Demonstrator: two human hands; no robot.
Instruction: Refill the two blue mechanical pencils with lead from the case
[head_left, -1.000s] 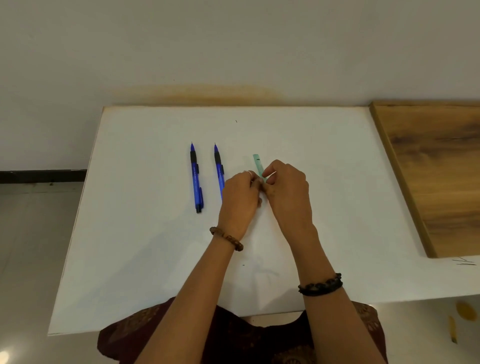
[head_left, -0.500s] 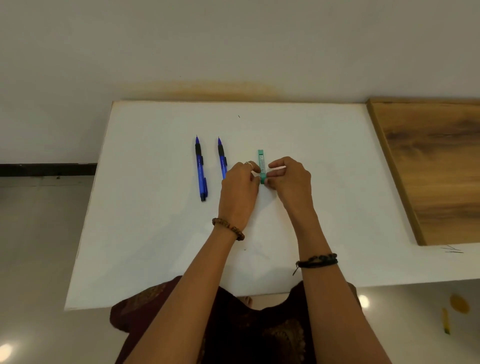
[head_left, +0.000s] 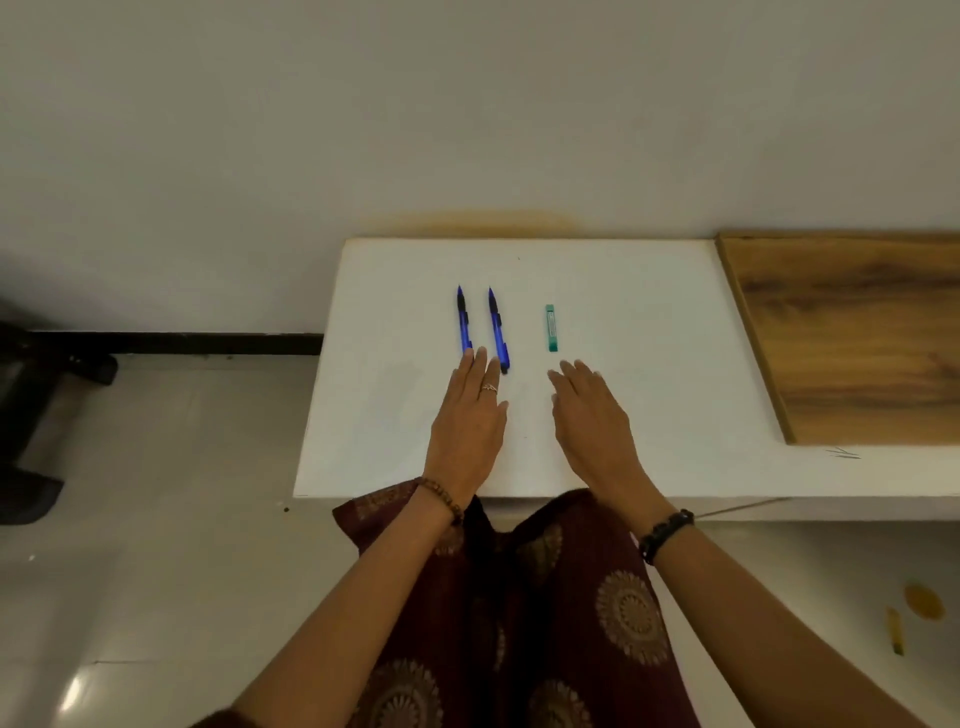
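Lying flat on the white tabletop (head_left: 649, 364), both hands are holding nothing. The left hand (head_left: 470, 421) is resting palm down with straight fingers, its fingertips touching or just covering the near end of the left blue mechanical pencil (head_left: 464, 325) and sitting just beside the near end of the right blue mechanical pencil (head_left: 498, 330). The right hand (head_left: 592, 415) is spreading wide, fingers relaxed, near the green lead case (head_left: 552, 328) but apart from it.

Both pencils are lying side by side, tips pointing toward the far edge, midway between the tabletop's left edge and the case; the case is lying parallel to them, nearer the middle. This tidy row, with nothing gripped, is suggesting either a start or a finish of the refilling; which one cannot be judged here.

Much is staying unclear: whether the case is closed, whether any lead is sitting inside the pencils, and the print on the case label is too small to read. The left pencil's near end is hiding under the fingertips. A wooden board (head_left: 857, 338) is occupying the tabletop's right side, cut off by the frame.
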